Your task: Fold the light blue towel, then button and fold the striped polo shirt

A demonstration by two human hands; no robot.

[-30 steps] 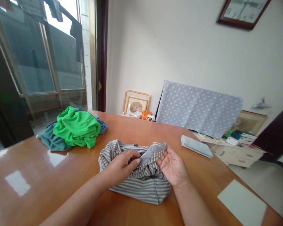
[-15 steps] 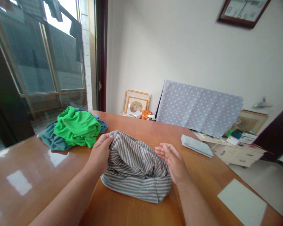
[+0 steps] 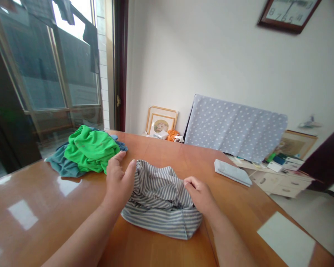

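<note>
A grey-and-white striped garment (image 3: pixel 161 207) lies bunched on the wooden table in front of me; its exact kind I cannot tell. My left hand (image 3: pixel 118 181) is at its left edge, thumb and fingers apart, holding nothing. On the other side, my right hand (image 3: pixel 199 193) pinches the cloth at the garment's upper right edge between thumb and curled fingers. The lower band of the garment lies flat toward me, while its upper part is gathered in folds.
A heap of clothes, bright green (image 3: pixel 91 148) over blue-teal (image 3: pixel 62 163), sits at the table's far left. A folded light-blue cloth (image 3: pixel 232 172) lies at the right edge. Nearer is a pale rectangle (image 3: pixel 286 237). Beyond stands something draped in dotted cloth (image 3: pixel 233 126).
My left hand has let go of the garment's upper left corner and opened. My right hand has closed on the right edge. The garment's top left has sunk and its folds have shifted.
</note>
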